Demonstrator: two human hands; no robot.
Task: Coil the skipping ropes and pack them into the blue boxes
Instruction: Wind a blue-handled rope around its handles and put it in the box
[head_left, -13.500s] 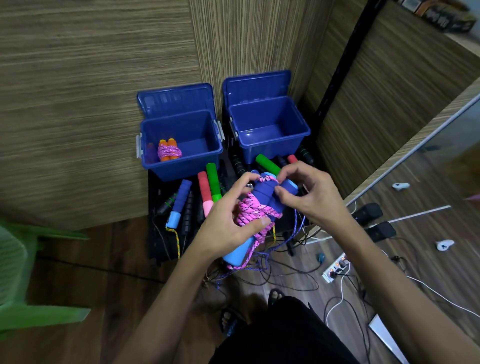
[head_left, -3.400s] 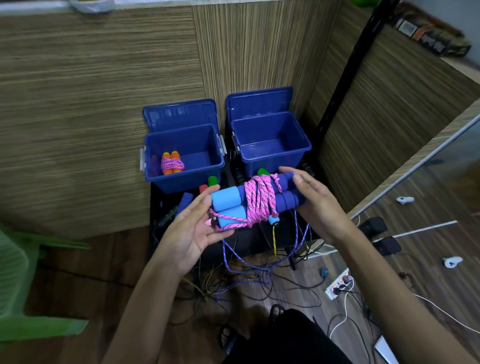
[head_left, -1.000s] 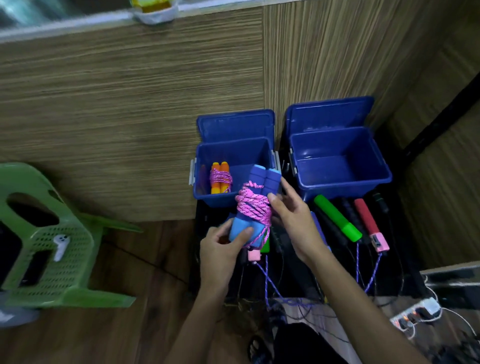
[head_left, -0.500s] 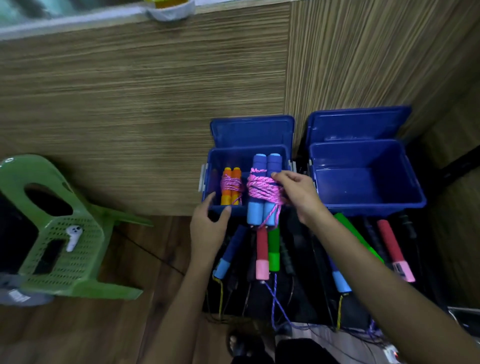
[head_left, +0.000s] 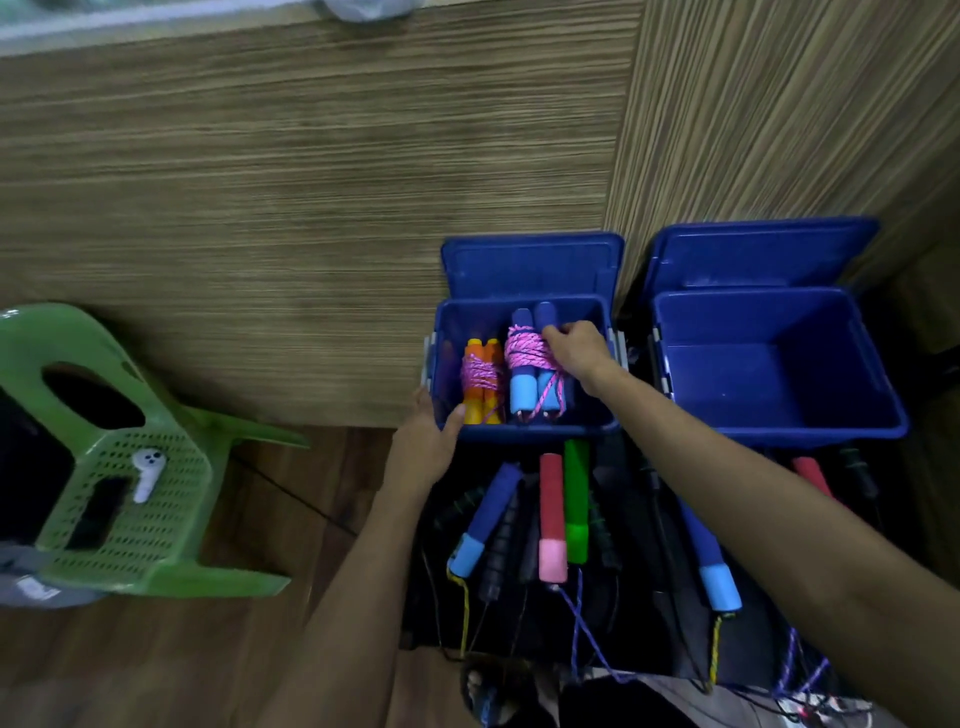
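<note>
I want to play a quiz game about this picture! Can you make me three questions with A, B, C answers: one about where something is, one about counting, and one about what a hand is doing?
1. Where is the blue-handled bundle?
A. On the green chair
B. In the left blue box
C. In the right blue box

2. How many coiled bundles lie in the left blue box?
A. Two
B. Four
C. None

3. What is the right hand doing?
A. Hanging free
B. Pointing at the wall
C. Holding the blue-handled bundle

Answers:
1. B, the bundle sits inside the left box, beside the orange-handled bundle.
2. A, only the orange-handled and blue-handled bundles are in it.
3. C, its fingers curl over the bundle's pink rope while the left hand rests on the box's front corner.
</note>
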